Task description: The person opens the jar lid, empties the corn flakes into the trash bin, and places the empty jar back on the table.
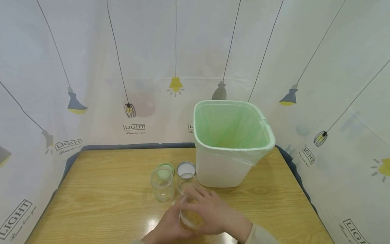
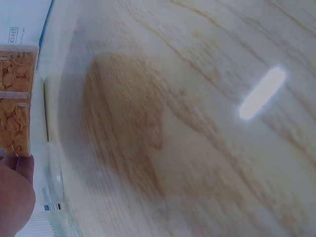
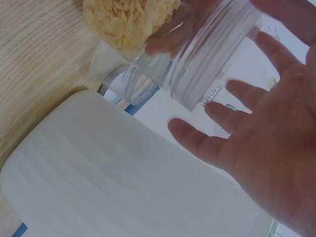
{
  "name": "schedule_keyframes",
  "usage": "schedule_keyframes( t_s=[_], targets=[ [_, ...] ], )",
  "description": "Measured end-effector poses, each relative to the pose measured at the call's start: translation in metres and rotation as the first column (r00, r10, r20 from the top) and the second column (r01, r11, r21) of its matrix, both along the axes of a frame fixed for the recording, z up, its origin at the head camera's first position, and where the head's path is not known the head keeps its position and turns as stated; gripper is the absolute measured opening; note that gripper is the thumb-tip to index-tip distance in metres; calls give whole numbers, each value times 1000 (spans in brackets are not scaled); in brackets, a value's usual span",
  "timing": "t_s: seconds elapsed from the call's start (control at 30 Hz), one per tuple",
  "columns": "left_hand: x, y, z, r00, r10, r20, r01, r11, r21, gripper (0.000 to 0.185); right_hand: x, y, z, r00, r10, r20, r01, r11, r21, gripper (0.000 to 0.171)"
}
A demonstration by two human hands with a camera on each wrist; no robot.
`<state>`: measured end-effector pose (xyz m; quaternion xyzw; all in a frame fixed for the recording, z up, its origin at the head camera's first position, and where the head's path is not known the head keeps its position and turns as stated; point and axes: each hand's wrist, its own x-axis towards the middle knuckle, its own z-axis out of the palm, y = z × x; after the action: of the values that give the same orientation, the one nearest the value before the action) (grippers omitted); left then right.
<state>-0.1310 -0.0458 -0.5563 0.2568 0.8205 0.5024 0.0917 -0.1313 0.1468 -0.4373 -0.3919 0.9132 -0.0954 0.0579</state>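
A clear jar (image 3: 131,22) of pale yellow flakes is tilted in my left hand (image 1: 172,225), which grips it around the side. In the left wrist view the flakes in the jar (image 2: 15,113) show at the left edge, above a finger (image 2: 17,197). My right hand (image 3: 276,133) is held over the jar's ribbed clear top end (image 3: 212,54), with fingers apart and extended. Whether its thumb touches the jar is unclear. In the head view my right hand (image 1: 213,210) partly covers the jar.
Beyond my hands stand one clear jar (image 1: 163,189) and another clear jar (image 1: 186,179). Near them lie a green lid (image 1: 167,166) and a grey-rimmed white lid (image 1: 186,168). A white bin (image 1: 219,169) with a green liner stands behind on the wooden table (image 1: 106,189).
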Motion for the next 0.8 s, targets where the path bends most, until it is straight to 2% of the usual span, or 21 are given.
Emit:
schedule_keyframes(
  t_s=[0.13, 0.27, 0.4, 0.5, 0.6, 0.8],
  targets=[
    [-1, -1, -1, 1000, 10, -5, -10, 1000, -6, 109, 0, -4, 2, 990, -141, 24, 141, 990, 8, 91],
    [-2, -1, -1, 1000, 27, -12, -27, 999, -41, 105, 6, -12, 0, 953, -304, -11, 304, 953, 15, 89],
    [-2, -2, 0, 999, 30, -17, -30, 1000, -11, 100, 10, -18, -2, 927, -375, -21, 376, 926, 43, 96],
    [-2, -3, 1, 1000, 24, -6, -24, 1000, 9, 96, 9, -19, -5, 930, -366, -36, 367, 929, 52, 99],
    [-3, -3, 3, 999, 38, 3, -38, 999, -13, 98, 6, -18, -7, 947, -318, -51, 320, 947, 40, 89],
    [-4, -2, 2, 998, 20, -62, -21, 999, -23, 96, 0, -12, -9, 978, -193, -76, 192, 981, -24, 78]
  ],
)
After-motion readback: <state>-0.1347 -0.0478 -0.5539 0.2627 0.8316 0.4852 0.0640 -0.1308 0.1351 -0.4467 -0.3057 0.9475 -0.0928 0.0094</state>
